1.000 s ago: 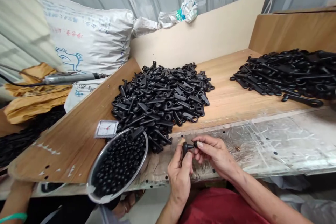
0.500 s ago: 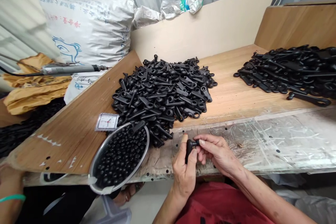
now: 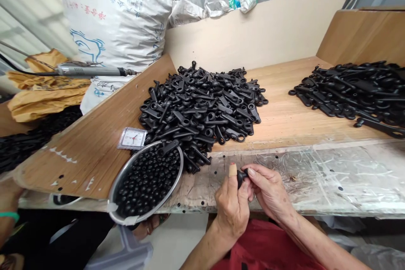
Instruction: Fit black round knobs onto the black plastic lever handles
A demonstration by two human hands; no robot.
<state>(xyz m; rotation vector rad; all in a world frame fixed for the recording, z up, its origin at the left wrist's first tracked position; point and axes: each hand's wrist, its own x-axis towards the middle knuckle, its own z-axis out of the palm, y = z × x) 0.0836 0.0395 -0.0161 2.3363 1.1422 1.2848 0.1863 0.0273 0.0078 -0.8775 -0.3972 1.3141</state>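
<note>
A small black part (image 3: 241, 177) is held between both hands over the table's front edge. My left hand (image 3: 232, 202) grips it, a tan wrap on one raised finger. Thumb and fingers of my right hand (image 3: 267, 185) pinch the part's other end. Beyond the hands lies a heap of black handle-like parts (image 3: 205, 105). To the left, a metal bowl (image 3: 182, 168) holds many small black balls (image 3: 145, 181), with one handle-like part lying across its far rim.
A second black heap (image 3: 357, 88) lies at the right. A small clock (image 3: 132, 138) stands beside the bowl. A power tool (image 3: 91, 70) and white sack (image 3: 117, 21) are at the back left. Another person's arm (image 3: 8, 206) shows at the left edge.
The view has shifted slightly, so the heaps and bowl sit a little differently. The black part is now turned, showing less of its length, and both hands are closer together.
</note>
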